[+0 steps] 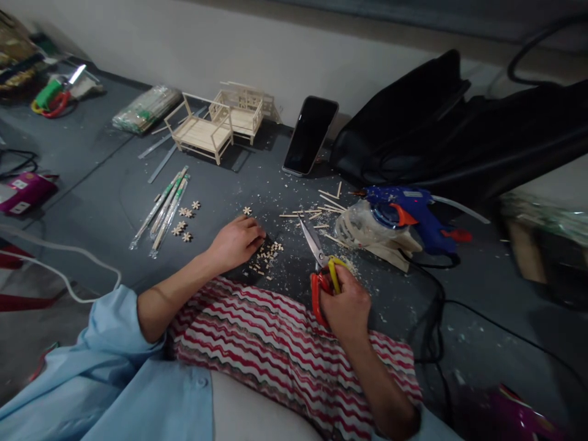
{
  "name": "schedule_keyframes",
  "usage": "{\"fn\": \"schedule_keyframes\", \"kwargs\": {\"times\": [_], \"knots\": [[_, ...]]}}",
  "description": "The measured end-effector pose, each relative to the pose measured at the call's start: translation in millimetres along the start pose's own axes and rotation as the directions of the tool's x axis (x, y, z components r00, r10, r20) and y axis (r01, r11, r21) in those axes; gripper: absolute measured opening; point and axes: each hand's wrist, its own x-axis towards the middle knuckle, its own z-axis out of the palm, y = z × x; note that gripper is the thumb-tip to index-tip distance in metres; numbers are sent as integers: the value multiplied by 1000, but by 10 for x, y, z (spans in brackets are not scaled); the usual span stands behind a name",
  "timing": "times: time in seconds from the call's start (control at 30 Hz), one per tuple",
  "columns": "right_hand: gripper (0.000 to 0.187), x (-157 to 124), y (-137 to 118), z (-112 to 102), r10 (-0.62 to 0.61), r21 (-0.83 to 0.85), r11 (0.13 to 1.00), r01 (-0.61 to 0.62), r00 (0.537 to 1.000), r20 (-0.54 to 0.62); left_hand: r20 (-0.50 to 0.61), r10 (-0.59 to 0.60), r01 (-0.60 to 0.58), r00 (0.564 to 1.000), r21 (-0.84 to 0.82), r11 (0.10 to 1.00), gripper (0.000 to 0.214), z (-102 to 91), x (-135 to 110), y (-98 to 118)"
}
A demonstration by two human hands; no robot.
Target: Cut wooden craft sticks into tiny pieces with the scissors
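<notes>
My right hand [348, 300] grips a pair of scissors [324, 266] by its red and yellow handles, with the blades pointing away from me. On the table my left hand [236, 244] has its fingers curled in and pressed together; what they hold, if anything, is hidden. Right beside those fingertips lies a pile of tiny cut wood pieces [264, 260]. One flower-shaped wooden piece [247, 210] sits just beyond my left hand, and several more flower pieces [186, 212] are to its left. Thin wooden sticks [301, 214] lie scattered past the scissor tips.
Miniature wooden furniture frames [202, 133] stand at the back near a propped phone [310, 135]. Wrapped sticks [168, 208] lie left. A clear plastic jar [362, 223] and blue glue gun [427, 220] with its cord are on the right. A striped cloth [275, 343] covers my lap.
</notes>
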Motion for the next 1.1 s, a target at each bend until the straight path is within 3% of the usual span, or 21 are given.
{"fn": "schedule_keyframes", "kwargs": {"times": [0.17,0.37,0.63,0.83,0.93,1.0,1.1], "knots": [[17,6,-12,-2,-2,-10,1000,2,1000,-1,-47,53,-54,998,-30,998,28,93,46,49],[14,10,-14,7,-11,-2,1000,11,1000,29,-5,116,-116,993,4,993,25,155,80,60],[17,-1,6,27,-16,14,1000,16,999,35,62,72,-79,995,114,990,22,133,83,181],[17,-1,-19,19,-10,11,1000,9,999,38,49,42,-49,998,165,985,18,158,84,244],[16,0,-25,20,1,18,1000,-1,999,38,-1,41,-41,999,58,997,14,132,91,235],[16,-4,-21,24,2,19,1000,-2,999,35,-51,15,-21,999,-124,992,11,92,86,240],[15,-12,-9,31,-12,12,1000,12,1000,16,-66,-124,74,990,-510,857,8,28,60,274]]}}
